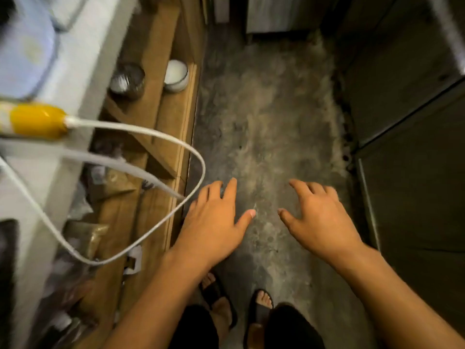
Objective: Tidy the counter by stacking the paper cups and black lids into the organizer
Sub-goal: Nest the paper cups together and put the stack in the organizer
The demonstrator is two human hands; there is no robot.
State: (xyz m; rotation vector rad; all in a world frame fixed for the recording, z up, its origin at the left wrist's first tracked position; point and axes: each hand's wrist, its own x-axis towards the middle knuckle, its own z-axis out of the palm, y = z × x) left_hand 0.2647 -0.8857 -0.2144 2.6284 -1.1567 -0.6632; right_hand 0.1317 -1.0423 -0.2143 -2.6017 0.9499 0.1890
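Both of my hands hang over a grey concrete floor (264,117), palms down, and hold nothing. My left hand (214,222) has its fingers spread loosely, close to the edge of a wooden shelf (161,137). My right hand (319,217) is beside it, fingers relaxed and slightly bent. No paper cups, black lids or organizer show in this blurred view. A white counter (75,59) runs along the left edge.
A white cable (176,142) loops out from a yellow object (35,120) over the shelf. A white container (176,75) and a metal tin (128,80) stand on the shelf. Dark cabinet fronts (402,172) line the right. My sandalled feet (259,308) are below.
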